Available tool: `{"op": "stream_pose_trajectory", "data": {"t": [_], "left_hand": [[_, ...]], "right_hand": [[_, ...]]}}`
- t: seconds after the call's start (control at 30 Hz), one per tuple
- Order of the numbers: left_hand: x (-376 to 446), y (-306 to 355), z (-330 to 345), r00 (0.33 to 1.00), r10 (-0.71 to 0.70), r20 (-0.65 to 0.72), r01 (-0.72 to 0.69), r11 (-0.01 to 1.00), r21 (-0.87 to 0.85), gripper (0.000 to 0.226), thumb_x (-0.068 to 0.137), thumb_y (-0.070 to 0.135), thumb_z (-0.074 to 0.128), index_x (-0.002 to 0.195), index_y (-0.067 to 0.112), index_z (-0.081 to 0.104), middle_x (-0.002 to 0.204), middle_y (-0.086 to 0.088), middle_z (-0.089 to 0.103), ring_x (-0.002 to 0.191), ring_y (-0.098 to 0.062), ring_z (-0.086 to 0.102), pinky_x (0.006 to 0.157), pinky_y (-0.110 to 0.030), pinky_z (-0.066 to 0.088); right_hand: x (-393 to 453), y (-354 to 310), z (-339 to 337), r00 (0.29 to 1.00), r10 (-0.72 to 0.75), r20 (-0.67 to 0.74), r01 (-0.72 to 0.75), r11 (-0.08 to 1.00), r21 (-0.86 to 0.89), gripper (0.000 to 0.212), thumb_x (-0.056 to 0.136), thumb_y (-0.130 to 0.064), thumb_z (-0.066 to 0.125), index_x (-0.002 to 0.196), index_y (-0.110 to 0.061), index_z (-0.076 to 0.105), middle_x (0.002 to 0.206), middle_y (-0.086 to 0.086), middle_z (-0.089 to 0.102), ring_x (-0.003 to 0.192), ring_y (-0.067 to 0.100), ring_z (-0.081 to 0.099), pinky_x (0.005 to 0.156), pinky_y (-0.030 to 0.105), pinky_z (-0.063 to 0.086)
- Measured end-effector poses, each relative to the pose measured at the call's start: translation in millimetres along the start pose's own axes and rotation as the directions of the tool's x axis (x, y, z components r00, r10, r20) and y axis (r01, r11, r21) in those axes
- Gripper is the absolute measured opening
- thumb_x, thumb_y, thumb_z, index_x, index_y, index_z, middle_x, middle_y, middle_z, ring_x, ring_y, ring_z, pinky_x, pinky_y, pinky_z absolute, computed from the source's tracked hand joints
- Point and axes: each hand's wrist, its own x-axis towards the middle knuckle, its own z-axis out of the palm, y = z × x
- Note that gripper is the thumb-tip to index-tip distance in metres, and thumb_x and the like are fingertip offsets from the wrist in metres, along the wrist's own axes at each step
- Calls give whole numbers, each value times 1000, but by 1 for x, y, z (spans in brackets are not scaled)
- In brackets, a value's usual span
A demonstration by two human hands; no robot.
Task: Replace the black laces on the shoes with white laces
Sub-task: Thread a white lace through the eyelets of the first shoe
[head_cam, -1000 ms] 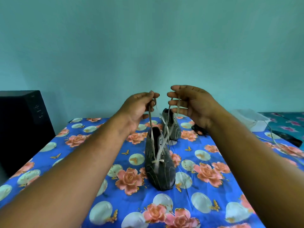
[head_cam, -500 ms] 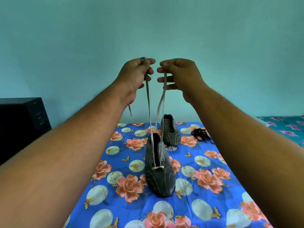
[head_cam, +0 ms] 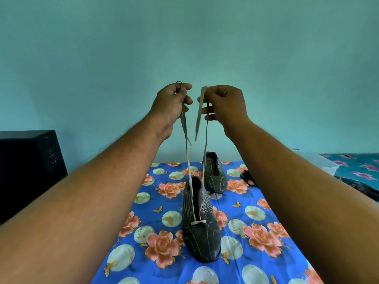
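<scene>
Both hands are raised at frame centre. The left hand [head_cam: 172, 103] and right hand [head_cam: 224, 104] each pinch 1 end of the white lace [head_cam: 188, 160], apparently to even its halves. It runs through the lowest eyelets of the near shoe [head_cam: 200, 226], lower centre. The far shoe [head_cam: 214, 173] stands unlaced behind; the black laces [head_cam: 248, 177] lie right of it.

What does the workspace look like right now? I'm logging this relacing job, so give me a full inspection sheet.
Surface: blue floral cloth over a table.
Job's things: near shoe with white lace through its lowest eyelets, both ends held up; far shoe unlaced; black laces bundled on the cloth.
Clutter: nothing seen.
Grippers: left hand and right hand each pinch one lace end.
Cables: nothing seen.
Surroundings: teal wall; black box at left; white box at right.
</scene>
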Motion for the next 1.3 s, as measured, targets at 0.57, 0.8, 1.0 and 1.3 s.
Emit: {"op": "stream_pose_trajectory", "data": {"t": [0.57,0.8,1.0,1.3], "left_hand": [[45,69,-6,991,127,-45,-126,991,37,35,110,38,39,119,22,68,89,5,66,76,-5,58,57,-11,41],[43,75,-9,985,134,-107,-134,991,9,29,109,31,42,118,23,69,95,6,69,83,-9,61,64,-18,41],[40,92,-14,975,156,-158,-160,987,-19,28,109,31,45,121,22,68,95,5,70,81,-5,62,61,-14,41],[38,118,-16,959,198,-204,-209,977,-34,26,107,33,47,121,22,67,96,3,72,83,-6,62,64,-18,42]], "right_hand": [[60,-67,20,986,-164,-7,159,963,-219,39,104,-39,52,89,-11,76,51,-9,44,55,12,44,57,33,44],[60,-71,23,990,-139,-36,134,984,-120,30,104,-33,53,97,-16,77,88,-15,66,82,5,57,77,29,47],[59,-90,25,985,-162,-56,159,986,-58,22,100,-28,61,103,-14,77,91,-8,69,82,4,60,74,23,46],[57,-118,29,967,-237,-94,238,971,-10,23,99,-30,63,102,-13,78,91,-6,73,80,1,63,73,20,48]]}}
